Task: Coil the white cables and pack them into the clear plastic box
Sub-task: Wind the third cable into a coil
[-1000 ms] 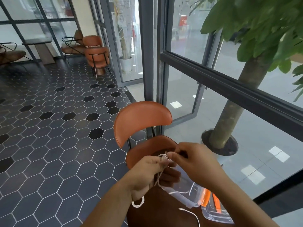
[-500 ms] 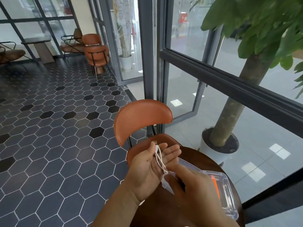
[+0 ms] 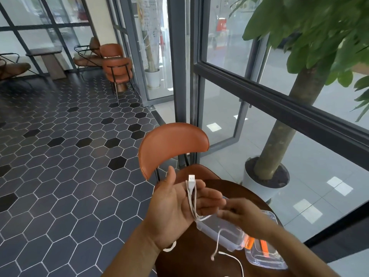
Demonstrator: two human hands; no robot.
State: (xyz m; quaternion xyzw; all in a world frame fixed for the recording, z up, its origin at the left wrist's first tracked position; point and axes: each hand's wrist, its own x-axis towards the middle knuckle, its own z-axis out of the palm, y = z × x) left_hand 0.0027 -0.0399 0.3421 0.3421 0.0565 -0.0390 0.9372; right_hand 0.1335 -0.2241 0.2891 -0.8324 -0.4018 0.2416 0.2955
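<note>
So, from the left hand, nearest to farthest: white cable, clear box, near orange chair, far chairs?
1. white cable: across the left hand.
2. clear box: lower right, on table.
3. near orange chair: beyond the table.
4. far chairs: back left.

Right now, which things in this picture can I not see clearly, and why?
1. Right hand: blurred by motion in the head view; whether its grip pinches the white cable is unclear.
2. Clear plastic box: partly hidden behind that hand and its forearm.
3. Second cable on the table: cut off by the bottom edge.
</note>
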